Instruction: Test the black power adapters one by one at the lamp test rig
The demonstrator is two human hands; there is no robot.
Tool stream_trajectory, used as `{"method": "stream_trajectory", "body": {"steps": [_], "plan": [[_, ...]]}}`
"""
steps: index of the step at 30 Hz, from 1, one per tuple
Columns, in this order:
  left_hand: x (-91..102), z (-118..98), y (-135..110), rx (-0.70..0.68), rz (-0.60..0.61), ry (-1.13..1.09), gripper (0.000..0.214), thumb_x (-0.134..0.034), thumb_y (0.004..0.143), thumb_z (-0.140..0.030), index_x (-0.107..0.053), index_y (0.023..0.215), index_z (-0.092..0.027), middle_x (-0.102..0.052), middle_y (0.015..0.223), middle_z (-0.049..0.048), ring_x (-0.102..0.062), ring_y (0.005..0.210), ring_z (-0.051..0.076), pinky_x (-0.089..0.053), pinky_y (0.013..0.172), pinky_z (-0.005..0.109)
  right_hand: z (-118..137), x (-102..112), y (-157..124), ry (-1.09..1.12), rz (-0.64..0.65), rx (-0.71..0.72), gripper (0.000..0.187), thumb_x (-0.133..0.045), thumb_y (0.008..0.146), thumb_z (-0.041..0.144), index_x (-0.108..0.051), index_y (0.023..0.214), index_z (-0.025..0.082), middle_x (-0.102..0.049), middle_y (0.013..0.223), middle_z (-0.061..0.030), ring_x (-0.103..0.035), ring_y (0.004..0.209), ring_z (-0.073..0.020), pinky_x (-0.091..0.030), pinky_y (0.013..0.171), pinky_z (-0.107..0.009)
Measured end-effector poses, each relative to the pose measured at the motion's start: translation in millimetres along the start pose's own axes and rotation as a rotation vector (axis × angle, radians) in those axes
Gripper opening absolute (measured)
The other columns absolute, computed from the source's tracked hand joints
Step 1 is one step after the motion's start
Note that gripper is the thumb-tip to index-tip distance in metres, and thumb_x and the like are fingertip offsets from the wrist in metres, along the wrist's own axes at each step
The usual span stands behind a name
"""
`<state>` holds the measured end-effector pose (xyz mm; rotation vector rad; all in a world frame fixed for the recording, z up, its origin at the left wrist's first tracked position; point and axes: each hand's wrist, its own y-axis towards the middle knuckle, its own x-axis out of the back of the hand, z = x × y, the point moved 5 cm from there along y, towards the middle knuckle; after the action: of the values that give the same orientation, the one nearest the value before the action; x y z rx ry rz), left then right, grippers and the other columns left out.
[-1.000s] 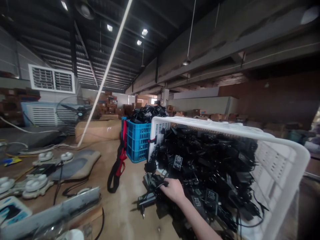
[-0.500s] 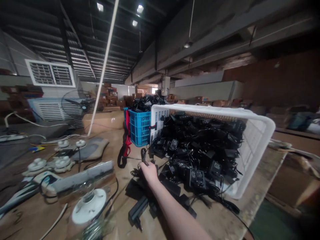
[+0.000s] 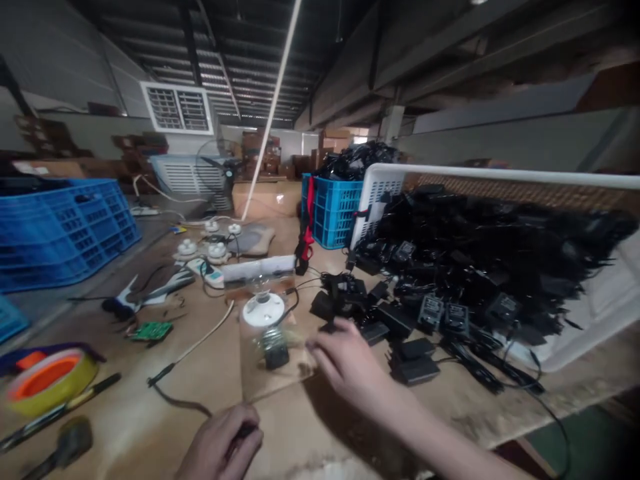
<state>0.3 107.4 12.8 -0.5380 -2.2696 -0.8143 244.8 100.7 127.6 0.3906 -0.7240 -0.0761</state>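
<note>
The left hand (image 3: pixel 219 445) rests at the desk's (image 3: pixel 200 373) near edge, its grip clenched, though any held item is unclear. The clear plastic enclosure (image 3: pixel 280 373) carrying a white lamp holder (image 3: pixel 261 310) stands just beside the right hand (image 3: pixel 345 360), whose grip is released. A knock could tip the enclosure; trailing cords could snag the black power adapters (image 3: pixel 400 320) heaped against the tipped white plastic crate (image 3: pixel 383 193).
</note>
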Motion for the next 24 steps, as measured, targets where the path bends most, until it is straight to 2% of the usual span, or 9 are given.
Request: {"method": "stream_trajectory", "body": {"steps": [3,5,8,11,13,16,20,24], "plan": [[5.0,1.7,0.6,0.110,-0.045,-0.101,0.012,-0.057,0.096,-0.030,-0.062,0.087,-0.024,-0.066,0.074,-0.0035,-0.063,0.065,0.014,-0.047,0.060,0.019,2.5,-61.7,-58.6,0.054,0.268,-0.027,0.025,-0.050,0.098,0.027,-0.074,0.092,0.025,-0.075,0.080,-0.0024,-0.068,0.072,-0.0191,-0.050,0.070,-0.027],[7.4,5.0,1.1,0.245,-0.069,-0.229,0.015,-0.057,0.094,-0.031,-0.064,0.086,-0.022,-0.064,0.073,-0.0023,-0.062,0.064,0.014,-0.045,0.058,0.019,-5.0,-80.6,-83.0,0.139,0.344,-0.125,0.028,-0.048,0.102,0.036,-0.073,0.109,0.027,-0.078,0.092,-0.0028,-0.072,0.081,-0.0195,-0.052,0.071,-0.024],[9.7,8.2,1.5,0.381,-0.104,-0.371,0.018,-0.056,0.093,-0.034,-0.064,0.085,-0.020,-0.062,0.074,-0.0008,-0.059,0.067,0.015,-0.044,0.058,0.020,-17.1,-83.0,-97.1,0.277,0.285,-0.276,0.038,-0.046,0.103,0.050,-0.072,0.117,0.025,-0.077,0.101,-0.0038,-0.073,0.088,-0.0201,-0.053,0.077,-0.023],[9.3,7.2,1.9,0.404,-0.079,-0.410,0.022,-0.056,0.093,-0.037,-0.064,0.083,-0.019,-0.061,0.074,-0.0005,-0.058,0.069,0.015,-0.044,0.061,0.021,-19.6,-77.0,-99.4,0.370,0.261,-0.352,0.047,-0.046,0.102,0.059,-0.074,0.113,0.024,-0.075,0.085,-0.0027,-0.071,0.080,-0.0191,-0.054,0.069,-0.020],[9.0,5.2,2.4,0.390,-0.052,-0.435,0.026,-0.054,0.094,-0.038,-0.064,0.081,-0.018,-0.061,0.073,-0.0003,-0.058,0.070,0.015,-0.045,0.063,0.021,-13.9,-74.6,-98.6,0.409,0.303,-0.323,0.044,-0.047,0.102,0.058,-0.075,0.112,0.025,-0.075,0.089,-0.0025,-0.071,0.088,-0.0193,-0.054,0.074,-0.020],[9.1,1.6,4.0,0.346,0.000,-0.468,0.030,-0.053,0.094,-0.041,-0.064,0.080,-0.017,-0.062,0.072,0.0001,-0.058,0.069,0.015,-0.045,0.065,0.022,-4.1,-74.2,-96.5,0.454,0.371,-0.243,0.037,-0.047,0.104,0.051,-0.075,0.112,0.028,-0.075,0.108,-0.0017,-0.069,0.103,-0.0183,-0.051,0.088,-0.020],[8.8,-1.4,6.6,0.293,0.058,-0.469,0.029,-0.057,0.091,-0.039,-0.065,0.074,-0.016,-0.063,0.068,0.0006,-0.059,0.065,0.014,-0.044,0.062,0.021,-5.8,-76.4,-95.9,0.468,0.364,-0.239,0.037,-0.046,0.105,0.049,-0.075,0.112,0.026,-0.076,0.110,-0.0024,-0.070,0.100,-0.0176,-0.051,0.087,-0.020],[6.8,-8.0,8.6,0.243,0.095,-0.439,0.026,-0.057,0.092,-0.034,-0.070,0.077,-0.017,-0.068,0.070,0.0020,-0.063,0.066,0.015,-0.044,0.062,0.022,-5.8,-78.8,-102.8,0.407,0.380,-0.219,0.038,-0.044,0.106,0.048,-0.074,0.108,0.025,-0.076,0.099,-0.0008,-0.070,0.091,-0.0177,-0.051,0.080,-0.021]]}}
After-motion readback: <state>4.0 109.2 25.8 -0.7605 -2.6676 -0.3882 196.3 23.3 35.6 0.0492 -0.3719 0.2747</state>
